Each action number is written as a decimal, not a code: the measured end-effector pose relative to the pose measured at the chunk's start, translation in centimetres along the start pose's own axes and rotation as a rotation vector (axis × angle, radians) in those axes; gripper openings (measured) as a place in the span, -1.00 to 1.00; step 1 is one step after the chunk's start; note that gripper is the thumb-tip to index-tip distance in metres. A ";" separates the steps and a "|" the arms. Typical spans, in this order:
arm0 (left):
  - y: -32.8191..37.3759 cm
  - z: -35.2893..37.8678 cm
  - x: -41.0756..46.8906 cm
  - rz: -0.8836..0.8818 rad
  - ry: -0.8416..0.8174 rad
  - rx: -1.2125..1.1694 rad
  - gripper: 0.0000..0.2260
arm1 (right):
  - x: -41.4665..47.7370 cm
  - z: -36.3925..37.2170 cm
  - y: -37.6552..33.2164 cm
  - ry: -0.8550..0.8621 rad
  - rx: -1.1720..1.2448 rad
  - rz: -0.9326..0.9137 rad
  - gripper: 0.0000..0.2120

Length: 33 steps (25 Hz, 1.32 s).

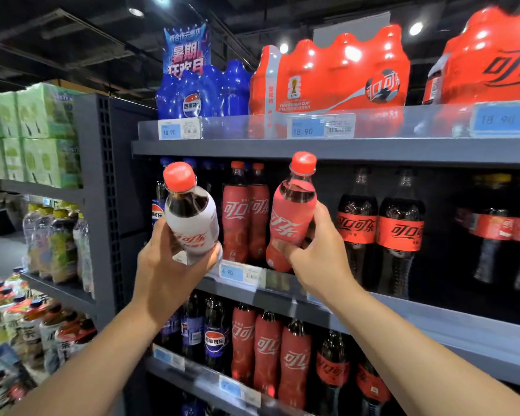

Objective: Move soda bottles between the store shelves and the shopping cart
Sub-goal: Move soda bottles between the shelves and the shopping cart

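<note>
We hold two soda bottles up in front of the middle shelf [433, 319]. Our left hand [165, 265] wraps round the bottom of the white bottle [192, 220]. Our right hand [318, 253] wraps round the bottom of the red bottle [291, 217]. Both bottles point cap up and lean a little. The shelf is straight ahead, behind them. The red bottle is just beside the row of red bottles [243, 217], so we think it has the shorter way in. We cannot see the cart.

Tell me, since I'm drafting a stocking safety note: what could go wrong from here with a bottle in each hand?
The left hand grips the white-label bottle low and the right hand grips the red-label bottle; with both hands full, a slip might go uncaught.
The red-label bottle looks close to the shelved red bottles and could knock them.
</note>
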State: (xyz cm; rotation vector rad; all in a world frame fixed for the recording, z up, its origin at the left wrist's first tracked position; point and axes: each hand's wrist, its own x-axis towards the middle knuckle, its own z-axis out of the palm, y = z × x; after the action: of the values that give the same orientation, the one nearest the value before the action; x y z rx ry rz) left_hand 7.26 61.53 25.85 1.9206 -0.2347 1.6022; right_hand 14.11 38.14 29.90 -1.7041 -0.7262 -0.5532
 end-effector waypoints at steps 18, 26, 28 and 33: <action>-2.5 -3.8 -4.0 -0.116 -0.196 -0.100 -0.41 | 8.3 4.7 7.2 -0.060 -0.283 0.409 -0.41; -1.6 -1.6 -3.9 -0.132 -0.267 -0.074 -0.42 | 9.0 4.6 7.9 -0.080 -0.345 0.455 -0.32; -1.4 -1.2 -3.8 -0.128 -0.279 -0.084 -0.41 | 8.9 4.5 8.0 -0.077 -0.352 0.446 -0.28; -0.9 -0.6 -3.3 -0.144 -0.274 -0.109 -0.45 | 8.6 4.0 7.6 -0.089 -0.334 0.415 -0.27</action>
State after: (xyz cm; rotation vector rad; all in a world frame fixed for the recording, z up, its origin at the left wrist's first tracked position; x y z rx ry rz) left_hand 6.43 61.77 22.48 2.0195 -0.2833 1.2080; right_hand 25.49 42.37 29.70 -2.1306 -0.3323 -0.3188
